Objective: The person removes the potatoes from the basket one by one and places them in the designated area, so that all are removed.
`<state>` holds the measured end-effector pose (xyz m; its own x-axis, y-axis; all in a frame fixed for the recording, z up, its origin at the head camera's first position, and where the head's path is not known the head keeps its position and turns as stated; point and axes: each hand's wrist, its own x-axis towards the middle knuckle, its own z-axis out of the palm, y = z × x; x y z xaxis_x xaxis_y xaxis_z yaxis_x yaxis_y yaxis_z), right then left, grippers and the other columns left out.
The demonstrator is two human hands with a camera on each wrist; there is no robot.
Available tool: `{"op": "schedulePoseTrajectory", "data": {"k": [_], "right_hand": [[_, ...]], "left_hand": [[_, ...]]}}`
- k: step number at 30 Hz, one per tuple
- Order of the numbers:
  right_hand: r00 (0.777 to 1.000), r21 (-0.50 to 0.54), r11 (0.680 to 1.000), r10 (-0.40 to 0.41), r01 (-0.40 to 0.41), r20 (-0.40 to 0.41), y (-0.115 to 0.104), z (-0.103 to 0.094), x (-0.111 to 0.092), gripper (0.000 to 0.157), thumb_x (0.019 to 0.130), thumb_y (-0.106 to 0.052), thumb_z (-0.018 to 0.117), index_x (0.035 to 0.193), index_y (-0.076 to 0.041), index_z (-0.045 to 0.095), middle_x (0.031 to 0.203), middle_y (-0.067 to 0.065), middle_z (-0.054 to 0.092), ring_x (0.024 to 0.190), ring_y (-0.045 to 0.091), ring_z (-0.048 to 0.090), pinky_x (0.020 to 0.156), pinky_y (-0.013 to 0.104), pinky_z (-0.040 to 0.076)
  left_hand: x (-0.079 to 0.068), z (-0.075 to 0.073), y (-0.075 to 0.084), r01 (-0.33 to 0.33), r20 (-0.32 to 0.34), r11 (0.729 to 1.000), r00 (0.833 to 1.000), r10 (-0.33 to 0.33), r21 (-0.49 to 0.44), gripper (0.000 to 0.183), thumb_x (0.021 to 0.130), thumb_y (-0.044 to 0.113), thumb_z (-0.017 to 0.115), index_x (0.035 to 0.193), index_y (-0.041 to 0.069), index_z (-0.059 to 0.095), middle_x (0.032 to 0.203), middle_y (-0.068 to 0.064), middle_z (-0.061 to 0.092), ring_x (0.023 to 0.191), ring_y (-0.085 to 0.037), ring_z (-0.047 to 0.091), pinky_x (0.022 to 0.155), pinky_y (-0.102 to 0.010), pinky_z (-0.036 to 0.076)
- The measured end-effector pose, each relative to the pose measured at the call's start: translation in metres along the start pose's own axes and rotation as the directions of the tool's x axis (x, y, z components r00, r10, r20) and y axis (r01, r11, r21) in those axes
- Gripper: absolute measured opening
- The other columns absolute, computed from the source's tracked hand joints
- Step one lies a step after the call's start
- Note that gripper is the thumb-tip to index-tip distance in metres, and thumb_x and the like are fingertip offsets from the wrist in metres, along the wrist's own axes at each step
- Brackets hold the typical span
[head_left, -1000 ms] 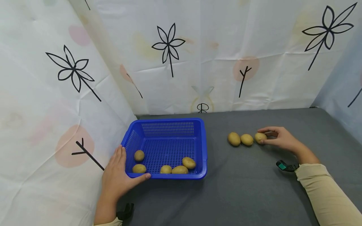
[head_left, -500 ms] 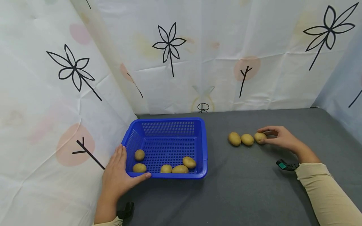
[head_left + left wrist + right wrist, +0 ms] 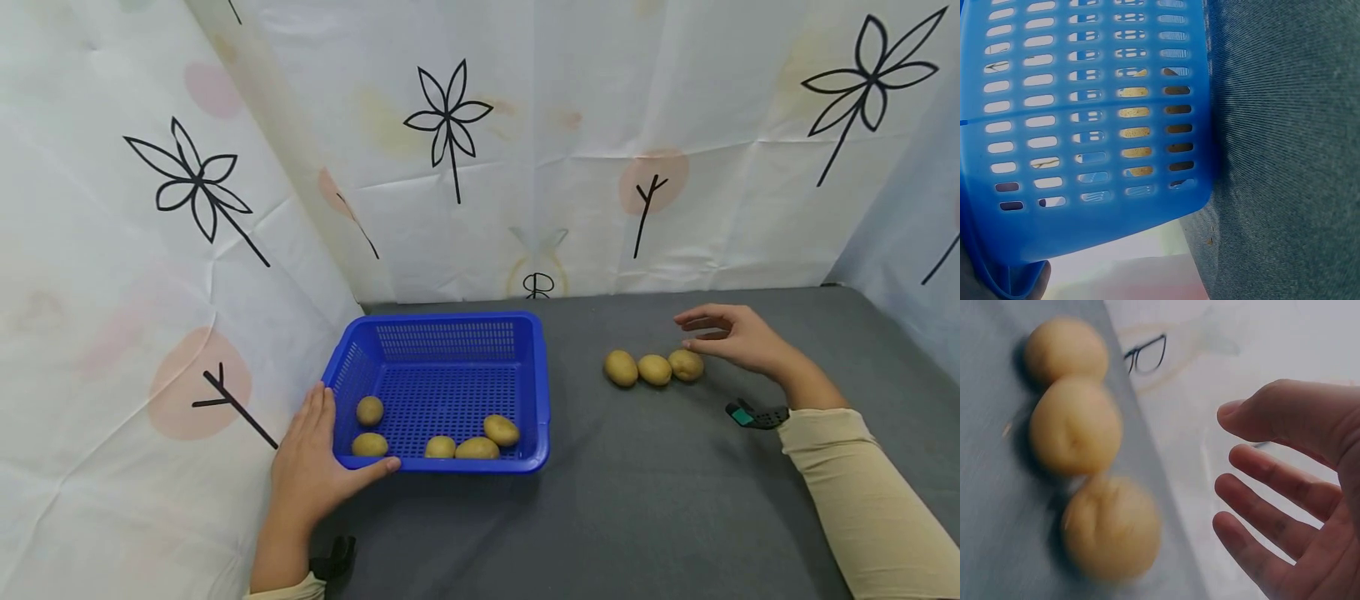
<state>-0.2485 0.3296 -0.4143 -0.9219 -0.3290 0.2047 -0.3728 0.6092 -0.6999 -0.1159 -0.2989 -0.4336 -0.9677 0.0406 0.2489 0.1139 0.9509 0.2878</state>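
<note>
My left hand (image 3: 309, 475) rests along the near left corner of a blue plastic basket (image 3: 542, 392), fingers straight against its left side and thumb on the front rim. Slotted basket wall (image 3: 1060, 225) fills much of the left wrist view, a potato showing through the slots. Inside lie several potatoes, among them one by the left wall (image 3: 370, 412) and one near the right (image 3: 501, 431). Three potatoes sit in a row on the table: left (image 3: 621, 368), middle (image 3: 655, 370) and right (image 3: 686, 365). Just above the right one hovers my right hand (image 3: 742, 337), fingers apart, holding nothing.
Grey cloth (image 3: 637, 517) covers the table. A white patterned curtain (image 3: 510, 208) hangs along the back and left, the basket standing close to it. Each wrist wears a black band, the right band (image 3: 756, 414) with a green patch.
The right hand has let go of the rightmost potato and lifted up and slightly away from it. That potato stays in the row. The left hand and basket have not moved.
</note>
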Motion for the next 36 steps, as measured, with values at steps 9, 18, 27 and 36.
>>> {"op": "schedulePoseTrajectory", "data": {"k": [9, 18, 27, 36], "right_hand": [[0.995, 0.105, 0.993, -0.065, 0.057, 0.079, -0.053, 0.013, 0.052, 0.042, 0.100, -0.012, 0.075, 0.141, -0.006, 0.066, 0.145, 0.021, 0.063, 0.111, -0.014, 0.061, 0.089, 0.019, 0.059], [0.970, 0.222, 0.952, -0.231, 0.208, 0.082, -0.118, 0.047, 0.121, 0.041, 0.096, -0.006, 0.078, 0.136, -0.008, 0.070, 0.141, 0.015, 0.067, 0.128, 0.032, 0.066, 0.109, 0.053, 0.055], [0.906, 0.405, 0.868, -0.383, 0.286, 0.181, -0.179, 0.112, 0.177, 0.040, 0.093, -0.007, 0.081, 0.132, -0.006, 0.072, 0.136, 0.016, 0.070, 0.129, 0.034, 0.067, 0.109, 0.047, 0.057], [0.776, 0.463, 0.842, -0.479, 0.275, 0.410, -0.234, 0.202, 0.222, 0.038, 0.094, -0.008, 0.080, 0.131, -0.001, 0.072, 0.133, 0.015, 0.072, 0.123, 0.032, 0.071, 0.103, 0.034, 0.059]], "left_hand": [[0.000, 0.001, -0.002, -0.005, -0.009, 1.000, 1.000, 0.005, -0.003, 0.146, 0.068, 0.085, 0.079, 0.166, -0.007, 0.022, 0.174, -0.027, 0.021, 0.162, -0.047, 0.022, 0.131, -0.061, 0.023], [0.000, -0.002, 0.002, 0.007, 0.015, 1.000, 1.000, -0.007, -0.005, 0.147, 0.068, 0.085, 0.079, 0.165, -0.008, 0.021, 0.174, -0.028, 0.019, 0.163, -0.047, 0.020, 0.130, -0.063, 0.024], [-0.003, 0.000, 0.001, -0.002, -0.014, 1.000, 1.000, 0.002, -0.013, 0.146, 0.067, 0.083, 0.082, 0.165, -0.007, 0.023, 0.174, -0.027, 0.021, 0.162, -0.046, 0.022, 0.131, -0.061, 0.024], [-0.001, 0.003, -0.001, 0.010, -0.007, 1.000, 1.000, -0.010, -0.011, 0.147, 0.067, 0.084, 0.082, 0.167, -0.005, 0.021, 0.175, -0.025, 0.019, 0.163, -0.045, 0.020, 0.129, -0.066, 0.025]]}}
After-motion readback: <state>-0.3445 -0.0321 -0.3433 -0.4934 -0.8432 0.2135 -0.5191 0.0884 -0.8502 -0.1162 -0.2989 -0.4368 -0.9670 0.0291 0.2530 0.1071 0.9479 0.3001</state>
